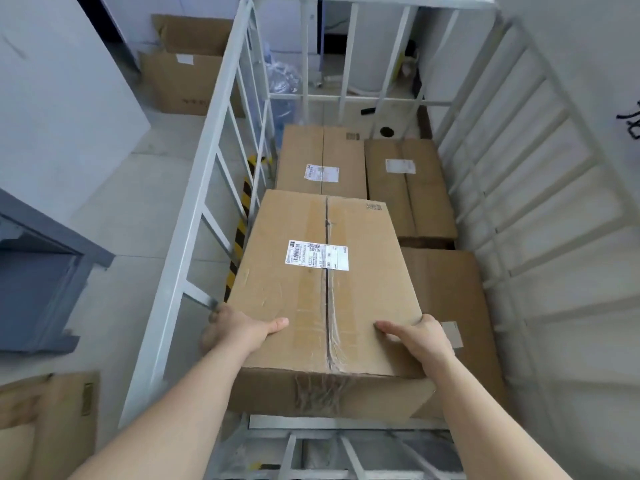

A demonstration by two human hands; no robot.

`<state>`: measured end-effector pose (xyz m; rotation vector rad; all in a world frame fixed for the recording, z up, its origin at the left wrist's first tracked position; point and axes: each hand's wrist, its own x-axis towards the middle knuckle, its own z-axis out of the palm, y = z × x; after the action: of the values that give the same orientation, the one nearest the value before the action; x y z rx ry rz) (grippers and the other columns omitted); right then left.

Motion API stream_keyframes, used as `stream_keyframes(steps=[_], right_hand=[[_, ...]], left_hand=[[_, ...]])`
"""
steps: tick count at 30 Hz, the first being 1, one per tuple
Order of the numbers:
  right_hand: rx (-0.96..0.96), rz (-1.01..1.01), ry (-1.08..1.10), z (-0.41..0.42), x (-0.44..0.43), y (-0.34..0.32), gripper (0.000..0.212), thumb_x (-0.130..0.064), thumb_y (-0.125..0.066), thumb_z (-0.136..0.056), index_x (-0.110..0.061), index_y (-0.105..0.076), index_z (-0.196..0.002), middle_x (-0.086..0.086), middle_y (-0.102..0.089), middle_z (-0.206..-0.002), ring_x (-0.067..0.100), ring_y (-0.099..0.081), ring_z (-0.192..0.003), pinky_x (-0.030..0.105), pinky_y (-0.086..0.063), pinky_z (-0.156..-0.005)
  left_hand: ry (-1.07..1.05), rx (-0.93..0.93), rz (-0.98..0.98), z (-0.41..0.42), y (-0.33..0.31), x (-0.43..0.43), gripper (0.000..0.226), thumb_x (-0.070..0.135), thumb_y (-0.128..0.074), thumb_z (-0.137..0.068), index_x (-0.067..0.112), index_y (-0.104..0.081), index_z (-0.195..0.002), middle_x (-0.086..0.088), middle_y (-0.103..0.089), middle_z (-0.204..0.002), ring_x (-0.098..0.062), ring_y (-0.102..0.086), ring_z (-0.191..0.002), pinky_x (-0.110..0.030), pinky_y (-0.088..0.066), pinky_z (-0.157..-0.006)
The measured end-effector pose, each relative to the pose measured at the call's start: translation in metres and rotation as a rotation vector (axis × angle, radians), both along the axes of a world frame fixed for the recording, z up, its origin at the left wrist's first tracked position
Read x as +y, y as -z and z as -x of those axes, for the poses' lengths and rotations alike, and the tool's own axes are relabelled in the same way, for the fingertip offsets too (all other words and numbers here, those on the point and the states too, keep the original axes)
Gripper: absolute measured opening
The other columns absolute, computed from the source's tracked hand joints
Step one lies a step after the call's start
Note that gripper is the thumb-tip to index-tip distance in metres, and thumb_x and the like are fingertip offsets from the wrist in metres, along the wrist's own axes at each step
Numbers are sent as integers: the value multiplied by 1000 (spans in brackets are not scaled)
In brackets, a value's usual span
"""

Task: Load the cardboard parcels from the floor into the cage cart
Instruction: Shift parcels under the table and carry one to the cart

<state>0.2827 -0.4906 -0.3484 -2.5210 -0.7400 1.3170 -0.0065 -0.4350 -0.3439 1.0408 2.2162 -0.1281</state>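
Gripping parcel (322, 292) at its two near corners: left hand (239, 329) round the near-left corner, thumb flat on top, fingers curled down the side; right hand (419, 337) mirrored on the near-right, thumb on top, fingers wrapped over the edge, tips hidden. Carrying it level, long axis pointing into the cart (202, 168), taped seam and label up. Hangs in the air over the near-left bay, near end overhanging the front rail (346, 422). Wide two-corner hold presumably to stop a bulky box yawing and to let the far end go in first. Already inside: back-left parcel (322, 161) and back-right parcel (408, 188) side by side, plus near-right parcel (450, 306), lower than the held one. Aimed at near-left, seemingly the only open floor slot, hence the bias along the cart's left side. Next, probably: lower straight down, minding fingers against the side bars and the neighbouring parcel. Floor box (52, 420) outside, lower left; can't tell whether it's due for loading.
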Motion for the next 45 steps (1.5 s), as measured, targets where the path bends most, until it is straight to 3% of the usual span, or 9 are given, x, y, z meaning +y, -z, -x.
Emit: stream_keyframes(steps=[4,11,16,25,28,31,35,45], right_hand=[[27,44,19,3,2,37,97,-73,-80,-38,-17,-52,-112,-6,-65,-97,18,-62,-91,44,-54,-86],[20,77,8,2,10,98,97,-75,-78,-37,-19,-52,-112,-5,-66,-97,18,-63,-91,44,-55,-85],[-30,109,-42,1,16,141,83,-69,-80,-54,-18,-49,-113,-3,-63,-104,23,-61,-95,42,-52,-87],[-35,93,-26,3,12,211,75,-62,-81,-63,-18,-45,-111,-5,-56,-102,21,-56,-92,36,-46,-76],[-24,65,4,3,12,232,76,-58,-83,-63,-19,-43,-114,-6,-54,-104,21,-56,-95,39,-49,-84],[-29,65,41,6,8,253,88,-57,-85,-58,-15,-46,-124,0,-56,-119,26,-57,-111,44,-49,-93],[-104,79,36,14,4,276,87,-51,-85,-63,-8,-46,-128,11,-43,-130,30,-39,-127,43,-40,-105],[-288,110,-146,29,3,310,82,-48,-79,-75,-4,-40,-133,17,-41,-136,34,-38,-126,40,-33,-107]], left_hand=[[53,78,82,-3,28,5,128,79,-75,-45,9,-32,-142,-11,-46,-141,-34,-52,-120,-43,-47,-82],[32,51,115,2,95,10,124,80,-76,-42,10,-37,-137,-11,-50,-136,-35,-53,-118,-43,-43,-87],[-26,14,113,5,142,5,127,80,-78,-36,12,-37,-134,-10,-51,-135,-38,-55,-115,-47,-48,-89],[-54,-74,94,6,220,10,129,79,-79,-26,15,-37,-129,-9,-54,-127,-36,-57,-110,-54,-50,-90],[-74,-101,89,3,240,11,121,64,-88,-41,11,-33,-135,-11,-51,-133,-35,-53,-117,-54,-48,-95],[-60,-102,116,2,263,6,125,63,-89,-40,10,-30,-137,-13,-49,-134,-36,-52,-118,-54,-48,-95],[-32,-74,133,2,288,0,122,63,-88,-43,9,-31,-136,-14,-47,-133,-36,-51,-118,-51,-48,-95],[104,49,180,-11,325,-1,118,56,-82,-64,3,-16,-146,-18,-34,-148,-37,-42,-130,-48,-44,-97]])
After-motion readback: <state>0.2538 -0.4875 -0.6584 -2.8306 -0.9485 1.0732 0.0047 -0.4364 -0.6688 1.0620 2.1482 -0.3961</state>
